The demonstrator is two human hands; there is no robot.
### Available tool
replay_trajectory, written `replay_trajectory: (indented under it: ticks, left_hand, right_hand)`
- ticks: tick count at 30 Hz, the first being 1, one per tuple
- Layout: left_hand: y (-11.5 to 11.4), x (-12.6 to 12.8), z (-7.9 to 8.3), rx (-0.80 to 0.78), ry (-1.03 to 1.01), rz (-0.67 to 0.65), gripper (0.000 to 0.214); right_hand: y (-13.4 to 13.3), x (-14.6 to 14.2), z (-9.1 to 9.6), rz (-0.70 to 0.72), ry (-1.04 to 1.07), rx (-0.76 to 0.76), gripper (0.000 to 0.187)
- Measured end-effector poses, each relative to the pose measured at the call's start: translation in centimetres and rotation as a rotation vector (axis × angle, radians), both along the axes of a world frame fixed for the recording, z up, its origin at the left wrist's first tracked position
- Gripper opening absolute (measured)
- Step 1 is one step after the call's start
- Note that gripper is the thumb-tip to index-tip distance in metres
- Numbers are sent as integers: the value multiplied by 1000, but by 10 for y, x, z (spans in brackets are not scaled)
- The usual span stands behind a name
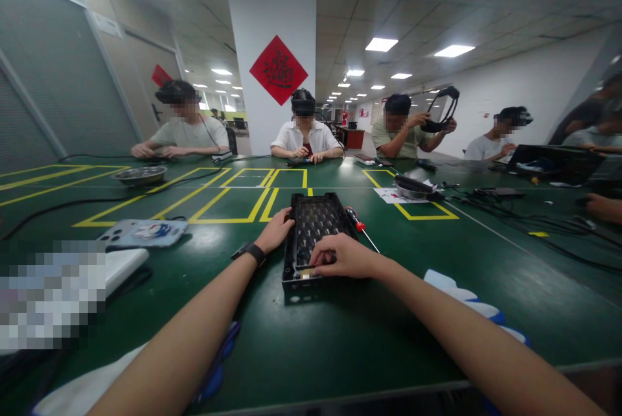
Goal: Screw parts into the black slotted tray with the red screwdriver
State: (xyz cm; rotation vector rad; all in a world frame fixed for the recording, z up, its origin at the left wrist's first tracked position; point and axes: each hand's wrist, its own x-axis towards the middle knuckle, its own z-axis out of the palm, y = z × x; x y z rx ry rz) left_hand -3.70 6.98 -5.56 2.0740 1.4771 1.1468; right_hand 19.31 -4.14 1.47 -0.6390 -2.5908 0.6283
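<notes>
In front of me on the green table lies a long black plastic case [306,291], its inside showing rows of small light spots. My left hand [276,231] grips the case's left wall, fingertips over the rim. My right hand [348,255] is closed over the near end of the case, with its fingers curled inward and down. A small dark thing shows at those fingers, but I cannot make out what it is. Beside the case's right wall rests a screwdriver [359,226] with a red and black handle.
White-and-blue gloves [464,296] lie at right, with another under my left forearm. A phone [140,232] and metal bowl [140,175] are at left. Cables [527,225] spread at right. Several people sit across the table, one holding a headset [442,111].
</notes>
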Motion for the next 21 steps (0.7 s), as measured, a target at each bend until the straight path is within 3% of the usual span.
replay_trajectory:
  ticks: [21]
  left_hand:
    - [-1,0,0,1,18,-1,50]
  right_hand:
    - [1,0,-1,-8,-22,-20,27]
